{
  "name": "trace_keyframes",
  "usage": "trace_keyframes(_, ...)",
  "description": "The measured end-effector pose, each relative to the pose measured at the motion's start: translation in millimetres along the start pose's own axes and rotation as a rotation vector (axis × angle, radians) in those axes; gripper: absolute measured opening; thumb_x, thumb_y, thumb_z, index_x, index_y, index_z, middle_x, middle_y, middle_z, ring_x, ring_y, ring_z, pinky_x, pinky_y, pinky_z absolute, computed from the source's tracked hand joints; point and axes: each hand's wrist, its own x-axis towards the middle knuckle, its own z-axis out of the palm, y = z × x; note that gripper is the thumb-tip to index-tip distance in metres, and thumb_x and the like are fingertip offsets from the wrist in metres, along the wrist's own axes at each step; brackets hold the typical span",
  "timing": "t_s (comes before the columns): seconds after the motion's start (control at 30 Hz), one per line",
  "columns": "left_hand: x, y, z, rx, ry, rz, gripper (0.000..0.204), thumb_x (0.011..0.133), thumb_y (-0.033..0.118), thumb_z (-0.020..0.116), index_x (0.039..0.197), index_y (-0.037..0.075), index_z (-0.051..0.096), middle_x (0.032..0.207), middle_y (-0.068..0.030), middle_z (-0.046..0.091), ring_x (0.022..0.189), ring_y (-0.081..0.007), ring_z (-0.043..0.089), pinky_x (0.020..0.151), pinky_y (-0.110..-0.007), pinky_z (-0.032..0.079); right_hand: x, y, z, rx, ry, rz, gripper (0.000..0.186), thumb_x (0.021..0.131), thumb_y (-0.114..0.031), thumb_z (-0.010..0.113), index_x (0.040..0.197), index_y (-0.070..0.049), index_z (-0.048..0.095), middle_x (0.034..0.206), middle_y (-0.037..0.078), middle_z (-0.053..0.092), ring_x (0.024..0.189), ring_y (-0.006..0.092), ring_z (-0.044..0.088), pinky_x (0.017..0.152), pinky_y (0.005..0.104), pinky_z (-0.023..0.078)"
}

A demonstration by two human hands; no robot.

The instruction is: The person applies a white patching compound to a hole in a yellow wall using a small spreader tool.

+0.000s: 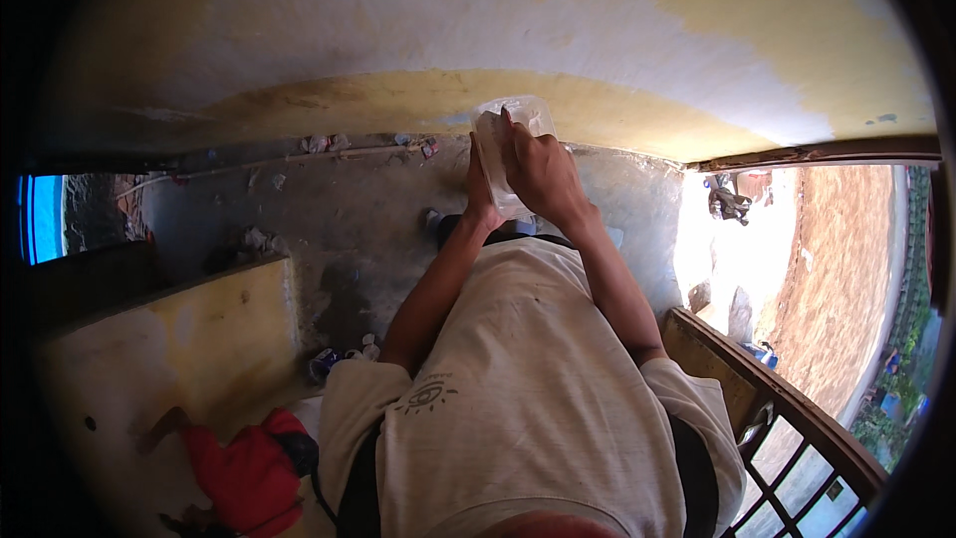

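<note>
In front of my chest, a see-through plastic tub (517, 207) with whitish smears is held up close to the wall. My left hand (482, 189) grips its left side, with the fingers mostly behind it. My right hand (546, 174) is closed over the tub's opening. A small dark reddish tip shows at its fingers, but what it holds is hidden. Ahead is a yellow wall (329, 92) with a broad, uneven whitish patch (478, 25) across it.
Wrappers and other litter (324, 143) lie on the grey floor (368, 199) along the wall. A low yellow partition (189, 339) stands to the left, with a person in a red shirt (244, 473) behind it. A bright doorway (732, 249) and a barred wooden frame (797, 438) are at right.
</note>
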Motion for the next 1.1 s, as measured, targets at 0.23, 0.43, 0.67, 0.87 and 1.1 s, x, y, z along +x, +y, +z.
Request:
trace_keyframes(0.23, -18, 26, 11, 0.1, 0.046, -0.058, 0.077, 0.101, 0.071, 0.025, 0.151, 0.014, 0.041, 0.14, -0.009, 0.056, 0.126, -0.0269, 0.058, 0.104, -0.049, 0.049, 9, 22, -11, 0.181, -0.034, 0.148, 0.028, 0.099, -0.021, 0.053, 0.098, 0.006, 0.06, 0.071, 0.027, 0.066, 0.067, 0.0469, 0.066, 0.062, 0.0543, 0.055)
trace_keyframes(0.43, -20, 53, -11, 0.074, 0.006, -0.085, 0.073, 0.103, 0.068, 0.027, 0.153, 0.016, 0.039, 0.145, -0.0089, 0.052, 0.131, -0.0275, 0.054, 0.107, -0.05, 0.046, 27, -8, 6, 0.139, -0.035, 0.119, 0.043, 0.107, -0.03, 0.045, 0.092, 0.005, 0.064, 0.067, 0.022, 0.067, 0.071, 0.0374, 0.072, 0.07, 0.0439, 0.055)
trace_keyframes(0.67, -25, 85, -25, -0.03, -0.037, -0.09, 0.071, 0.102, 0.066, 0.029, 0.153, 0.017, 0.039, 0.148, -0.0074, 0.051, 0.135, -0.028, 0.051, 0.11, -0.052, 0.044, 30, -33, 25, 0.04, 0.033, 0.18, 0.029, 0.101, -0.022, 0.051, 0.104, 0.003, 0.064, 0.082, 0.026, 0.069, 0.08, 0.0446, 0.068, 0.071, 0.0493, 0.055)
trace_keyframes(0.87, -23, 109, -37, 0.044, 0.016, -0.074, 0.078, 0.1, 0.073, 0.025, 0.148, 0.016, 0.045, 0.138, -0.0085, 0.059, 0.124, -0.0275, 0.06, 0.103, -0.05, 0.05, 33, -50, 70, -0.017, 0.022, 0.189, 0.029, 0.099, -0.022, 0.053, 0.116, 0.0, 0.063, 0.074, 0.029, 0.066, 0.071, 0.0496, 0.066, 0.069, 0.0567, 0.054)
trace_keyframes(1.1, -22, 136, -57, -0.025, -0.075, -0.082, 0.072, 0.102, 0.068, 0.027, 0.152, 0.018, 0.041, 0.147, -0.0068, 0.052, 0.133, -0.0273, 0.054, 0.112, -0.05, 0.043, 49, -101, 65, 0.038, 0.051, 0.149, 0.022, 0.097, -0.019, 0.056, 0.107, -0.001, 0.061, 0.074, 0.03, 0.066, 0.071, 0.0494, 0.066, 0.067, 0.0572, 0.053)
